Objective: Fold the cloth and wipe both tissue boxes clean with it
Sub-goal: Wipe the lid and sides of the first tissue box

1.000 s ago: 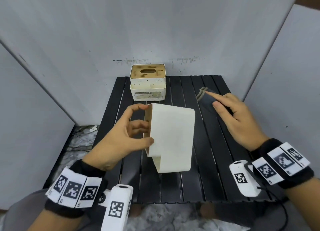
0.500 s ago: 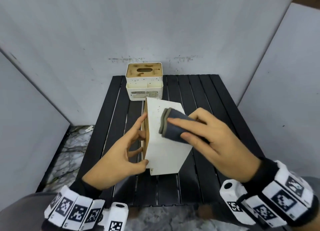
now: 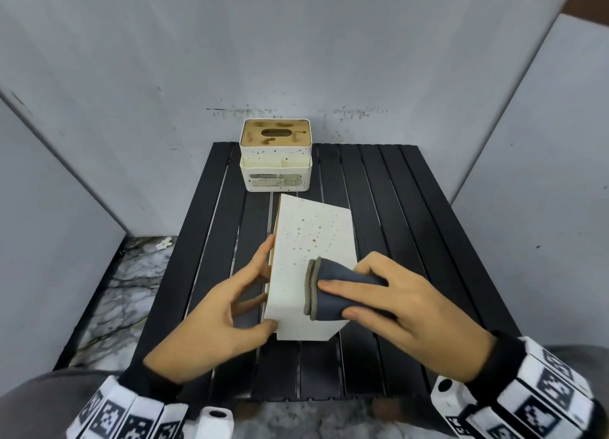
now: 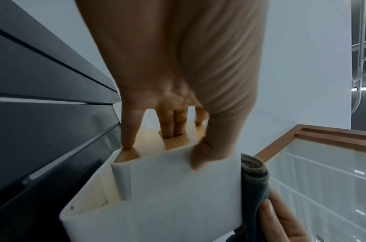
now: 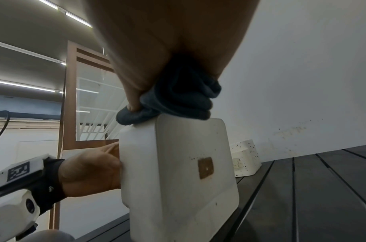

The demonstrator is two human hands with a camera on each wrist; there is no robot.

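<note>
Holding hand (left): the left hand (image 3: 211, 326) grips the near tissue box (image 3: 309, 241), lifted and turned on its side above the table (image 3: 405, 214); the thumb lies on the speckled white face, the index and little fingertips rest on the wooden lid, and the left wrist view shows the two middle fingers (image 4: 173, 124) reaching into the lid's slot.
Wiping hand (right): the right hand (image 3: 402, 310) pinches the folded cloth (image 3: 333, 290) and presses it flat on the upturned white face of that box, toward its near right part; the right wrist view shows the thumb (image 5: 134, 98) tucked under the bunched folds.
Cloth: dark grey-blue with a brownish stitched border, folded in several layers, its bound edge pointing left.
Near tissue box: white with small brown speckles on the face being rubbed; its lid side points left toward the left palm, its base side points right, where a brown square mark (image 5: 205, 167) shows in the right wrist view.
Far tissue box (image 3: 275, 157): upright at the far edge of the table, just beyond the held box and apart from it; its wooden lid carries dark smears around the oval slot, and a label sits on its front.
Table: black, slatted, set against grey wall panels (image 3: 296, 43).
</note>
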